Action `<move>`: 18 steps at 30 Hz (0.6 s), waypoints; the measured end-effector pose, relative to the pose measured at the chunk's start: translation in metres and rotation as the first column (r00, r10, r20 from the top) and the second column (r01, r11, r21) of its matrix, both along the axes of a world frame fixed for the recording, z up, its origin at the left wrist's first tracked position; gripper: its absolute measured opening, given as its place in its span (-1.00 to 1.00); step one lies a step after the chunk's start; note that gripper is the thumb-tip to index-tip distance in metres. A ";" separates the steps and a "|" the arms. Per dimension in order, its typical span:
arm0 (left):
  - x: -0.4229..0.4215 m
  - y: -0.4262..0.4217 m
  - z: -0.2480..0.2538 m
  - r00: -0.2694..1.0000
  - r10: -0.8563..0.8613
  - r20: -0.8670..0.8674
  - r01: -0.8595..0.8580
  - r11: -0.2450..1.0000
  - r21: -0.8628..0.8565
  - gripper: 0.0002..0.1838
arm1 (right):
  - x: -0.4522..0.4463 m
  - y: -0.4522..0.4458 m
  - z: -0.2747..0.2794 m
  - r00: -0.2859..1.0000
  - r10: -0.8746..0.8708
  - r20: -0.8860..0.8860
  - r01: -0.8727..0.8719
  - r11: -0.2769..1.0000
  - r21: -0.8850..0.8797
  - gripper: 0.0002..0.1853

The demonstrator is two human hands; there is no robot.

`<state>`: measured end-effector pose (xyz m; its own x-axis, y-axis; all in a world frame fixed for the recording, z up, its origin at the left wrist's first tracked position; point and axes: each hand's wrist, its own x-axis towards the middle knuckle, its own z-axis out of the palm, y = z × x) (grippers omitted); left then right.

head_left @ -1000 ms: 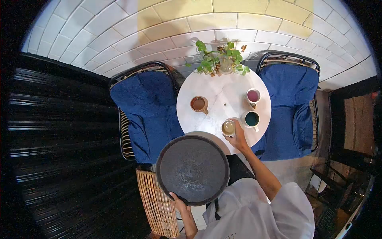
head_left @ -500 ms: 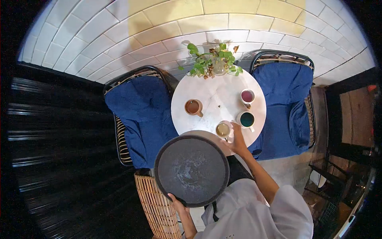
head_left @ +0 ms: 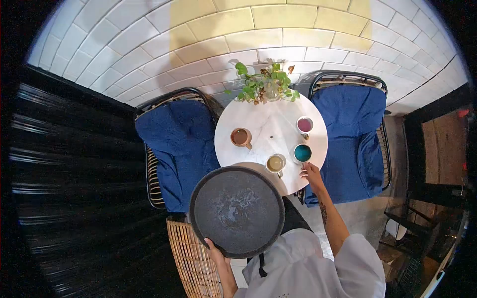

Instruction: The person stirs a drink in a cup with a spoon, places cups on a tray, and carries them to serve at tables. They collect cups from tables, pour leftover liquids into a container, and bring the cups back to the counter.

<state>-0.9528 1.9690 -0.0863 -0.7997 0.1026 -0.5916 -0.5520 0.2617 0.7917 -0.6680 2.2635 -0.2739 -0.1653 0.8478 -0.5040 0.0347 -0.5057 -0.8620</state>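
Note:
My left hand (head_left: 217, 253) grips the near rim of a round dark serving tray (head_left: 238, 211), which has whitish smears on its surface and holds nothing. At the right side of the round white table (head_left: 258, 124), my right hand (head_left: 311, 175) has its fingers closed at the handle of a white mug (head_left: 295, 148) with a blue-green drink. Just left of it stands a mug of pale drink (head_left: 276, 163). Farther back is a mug of purplish drink (head_left: 304, 124), a small brownish bit beside it. A brown mug (head_left: 241, 137) sits on the left.
A leafy plant in a glass vase (head_left: 272, 92) stands at the table's back edge, by the tiled wall (head_left: 248, 35). Chairs with blue covers flank the table, one left (head_left: 174, 144) and one right (head_left: 350, 139). A wicker piece (head_left: 194, 256) is near my left arm.
My right hand has moved right, from beside the pale-drink mug to the blue-green one's handle. The tray remains in my left hand. The view has shifted slightly.

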 end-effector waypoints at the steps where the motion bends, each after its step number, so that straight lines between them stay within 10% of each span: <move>1: -0.002 -0.001 0.002 0.999 -0.033 -0.005 0.034 0.997 0.066 -0.04 | -0.005 -0.002 0.001 0.992 -0.074 -0.103 0.069 0.996 -0.048 -0.67; 11: -0.022 -0.028 0.030 0.955 -0.287 0.071 0.275 0.951 0.144 0.05 | 0.013 -0.084 0.078 0.940 -0.176 -0.291 0.235 0.954 0.184 -0.62; 13: -0.026 -0.039 0.031 0.957 -0.276 0.087 0.253 0.944 0.211 -0.18 | 0.030 -0.121 0.111 0.916 -0.179 -0.360 0.273 0.935 0.228 -0.62; 18: -0.023 -0.035 0.036 0.793 -0.607 0.051 0.581 0.779 0.235 -0.02 | 0.074 -0.225 0.221 0.941 -0.311 -0.132 0.336 0.904 0.264 -0.62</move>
<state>-0.9757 1.9342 -0.0500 -0.4670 0.6579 -0.5908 -0.4302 0.4147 0.8018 -0.5940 2.0390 -0.0534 0.1101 0.9655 -0.2359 -0.1693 -0.2157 -0.9617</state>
